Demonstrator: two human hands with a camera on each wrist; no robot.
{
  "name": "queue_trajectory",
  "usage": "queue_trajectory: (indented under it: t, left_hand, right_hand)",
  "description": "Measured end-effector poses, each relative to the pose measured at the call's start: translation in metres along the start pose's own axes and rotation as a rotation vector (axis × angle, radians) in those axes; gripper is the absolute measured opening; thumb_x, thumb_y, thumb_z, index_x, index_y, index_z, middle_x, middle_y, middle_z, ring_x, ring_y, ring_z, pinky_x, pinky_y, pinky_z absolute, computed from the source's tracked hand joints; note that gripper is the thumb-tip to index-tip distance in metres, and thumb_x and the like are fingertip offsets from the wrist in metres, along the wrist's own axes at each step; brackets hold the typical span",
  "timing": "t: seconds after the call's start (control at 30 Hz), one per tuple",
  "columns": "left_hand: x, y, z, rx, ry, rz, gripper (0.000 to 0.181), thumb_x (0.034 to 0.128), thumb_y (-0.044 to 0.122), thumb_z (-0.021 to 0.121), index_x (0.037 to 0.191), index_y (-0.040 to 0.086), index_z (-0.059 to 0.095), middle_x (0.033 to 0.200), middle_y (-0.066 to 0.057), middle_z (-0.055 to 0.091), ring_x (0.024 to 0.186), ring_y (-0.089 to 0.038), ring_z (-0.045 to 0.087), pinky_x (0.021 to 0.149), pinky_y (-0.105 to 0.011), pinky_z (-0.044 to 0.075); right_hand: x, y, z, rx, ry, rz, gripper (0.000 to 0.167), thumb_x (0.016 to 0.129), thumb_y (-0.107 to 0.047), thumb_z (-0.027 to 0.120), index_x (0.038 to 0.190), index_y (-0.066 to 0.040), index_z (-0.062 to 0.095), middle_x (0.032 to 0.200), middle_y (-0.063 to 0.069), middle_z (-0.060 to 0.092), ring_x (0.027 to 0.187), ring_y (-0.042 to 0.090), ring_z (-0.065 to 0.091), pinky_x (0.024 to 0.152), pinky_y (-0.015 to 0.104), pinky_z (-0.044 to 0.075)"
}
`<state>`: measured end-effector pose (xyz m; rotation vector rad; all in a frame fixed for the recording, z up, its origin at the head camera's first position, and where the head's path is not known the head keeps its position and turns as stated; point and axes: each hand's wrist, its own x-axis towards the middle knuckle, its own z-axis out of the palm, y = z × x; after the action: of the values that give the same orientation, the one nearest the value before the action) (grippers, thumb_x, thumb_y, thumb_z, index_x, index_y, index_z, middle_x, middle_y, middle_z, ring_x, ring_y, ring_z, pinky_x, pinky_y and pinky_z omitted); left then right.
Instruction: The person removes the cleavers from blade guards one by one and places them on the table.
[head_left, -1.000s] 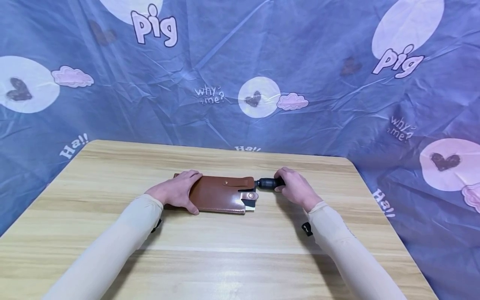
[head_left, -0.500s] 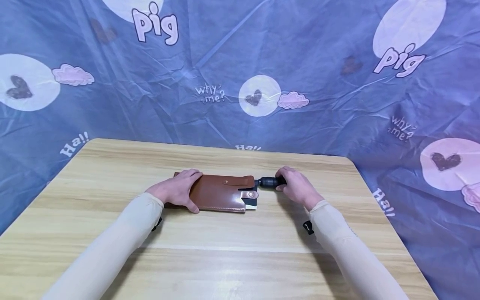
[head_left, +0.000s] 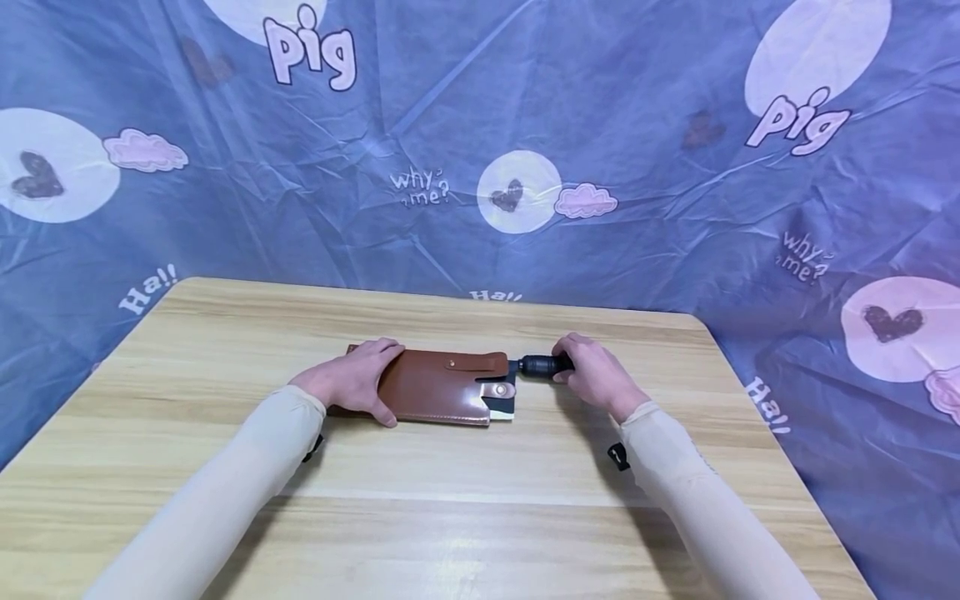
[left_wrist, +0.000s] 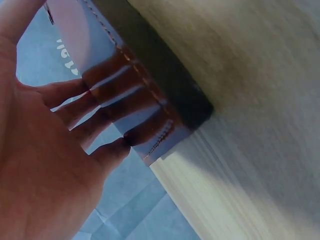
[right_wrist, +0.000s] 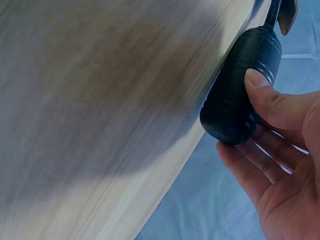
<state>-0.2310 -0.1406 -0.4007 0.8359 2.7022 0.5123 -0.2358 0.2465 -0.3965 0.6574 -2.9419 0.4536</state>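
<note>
A brown leather sheath [head_left: 438, 392] lies flat on the table, with a snap strap at its right end. Part of a dark blade [head_left: 504, 406] shows at that end, bright along its near edge. The blade continues into a black ridged handle [head_left: 542, 367], so this looks like a cleaver. My left hand [head_left: 358, 382] grips the sheath's left part, thumb at the near edge and fingers over the far one. In the left wrist view, fingertips [left_wrist: 120, 145] touch its stitched surface. My right hand [head_left: 596, 377] holds the handle's end; the right wrist view shows the thumb [right_wrist: 262, 87] along it.
The wooden table [head_left: 420, 517] has a rounded far edge close behind the sheath. A blue printed cloth [head_left: 337, 233] hangs behind and to the sides. Black straps [head_left: 618, 456] show at the wrists.
My right hand and the handle have shifted slightly to the right, and a little more of the blade shows. The left hand and sheath stay nearly in place.
</note>
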Motion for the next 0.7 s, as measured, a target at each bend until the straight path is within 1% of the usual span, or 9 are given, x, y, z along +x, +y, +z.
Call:
queue_trajectory:
  t: [0.2, 0.37, 0.7]
  left_hand:
    - [-0.0006, -0.0017, 0.001, -0.006, 0.005, -0.003, 0.114, 0.0631, 0.042, 0.091, 0.148, -0.007, 0.032, 0.15, -0.024, 0.031, 0.138, -0.042, 0.027, 0.108, -0.055, 0.028]
    - [0.0003, -0.0008, -0.0007, -0.014, 0.004, 0.001, 0.114, 0.0631, 0.041, 0.091, 0.148, -0.007, 0.032, 0.15, -0.025, 0.031, 0.138, -0.042, 0.027, 0.108, -0.055, 0.028]
    - [0.0, 0.0011, -0.0034, -0.036, -0.006, -0.011, 0.114, 0.0638, 0.039, 0.091, 0.148, -0.008, 0.031, 0.15, -0.024, 0.03, 0.138, -0.042, 0.026, 0.108, -0.055, 0.028]
  right_hand:
    - [0.0007, 0.002, 0.0012, -0.008, -0.003, 0.004, 0.031, 0.079, -0.004, 0.08, 0.107, -0.001, 0.067, 0.105, 0.011, 0.063, 0.098, 0.036, 0.063, 0.091, 0.05, 0.048]
    - [0.0017, 0.0029, -0.0016, -0.01, -0.008, -0.005, 0.03, 0.079, -0.004, 0.08, 0.106, -0.001, 0.067, 0.105, 0.011, 0.063, 0.099, 0.035, 0.062, 0.091, 0.05, 0.047]
    - [0.004, 0.0043, -0.0044, -0.004, -0.025, 0.0, 0.031, 0.079, -0.004, 0.08, 0.107, 0.0, 0.067, 0.104, 0.011, 0.063, 0.098, 0.035, 0.062, 0.091, 0.05, 0.047]
